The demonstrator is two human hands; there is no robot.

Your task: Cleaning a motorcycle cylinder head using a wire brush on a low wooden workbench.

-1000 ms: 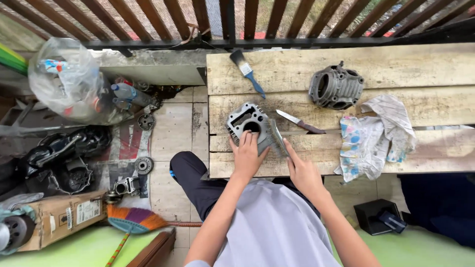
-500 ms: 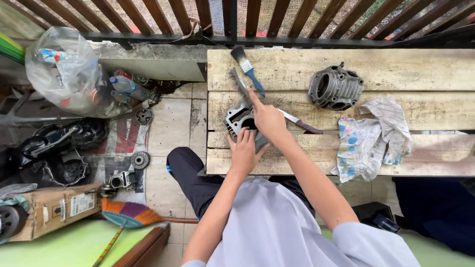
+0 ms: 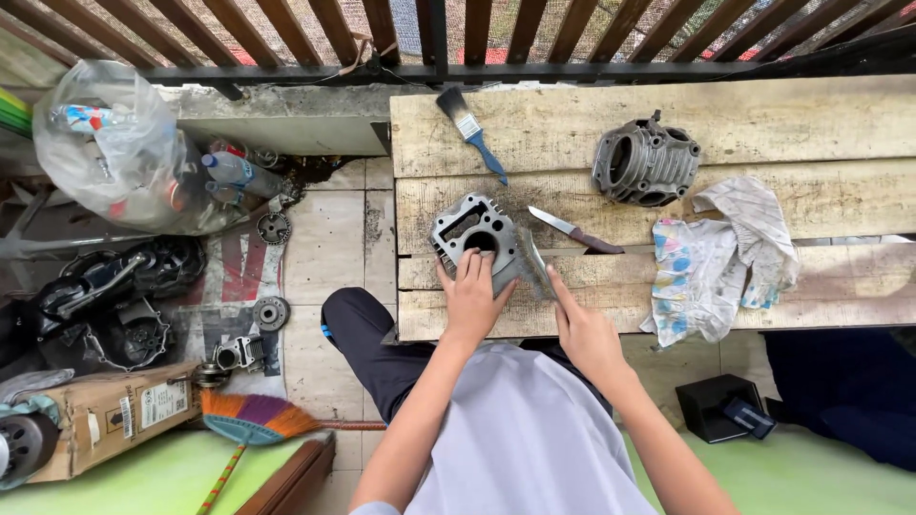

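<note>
Setting: tiled floor at the left of the frame, a rough wooden plank bench (image 3: pixel 763 124) filling the upper right, dark slatted railing along the top edge.

Near, bottom of frame: your grey shirt and both forearms reach up from bottom centre. At lower left lies a brown cardboard box (image 3: pixel 114 415) with a white rectangular label on its side; beside it is a broom head (image 3: pixel 253 417) with orange and purple bristles. At lower right a small black case (image 3: pixel 725 408) sits on the floor.

Centre: your left hand (image 3: pixel 472 300) lies flat, fingers spread and open, pressing on the near edge of the grey finned cylinder block (image 3: pixel 474 234), which rests on the bench planks just above centre. It is not curled round it. Your right hand (image 3: pixel 584 329) is loosely open, with the forefinger extended onto a thin grey sheet (image 3: pixel 536 264) that leans against the block's right side; whether the thumb pinches the sheet, I cannot tell.

Just beyond: a knife (image 3: pixel 575 231) with a dark handle lies on the planks to the right of the block. A patterned rag (image 3: pixel 730 257) is crumpled at mid right.

Far: a blue-handled paintbrush (image 3: pixel 472 133) lies at the upper centre, and a second finned cylinder (image 3: pixel 646 162) is to its right. At upper left there is a clear plastic bag (image 3: pixel 119 153) of bottles; below it are dark engine parts (image 3: pixel 114 296).
</note>
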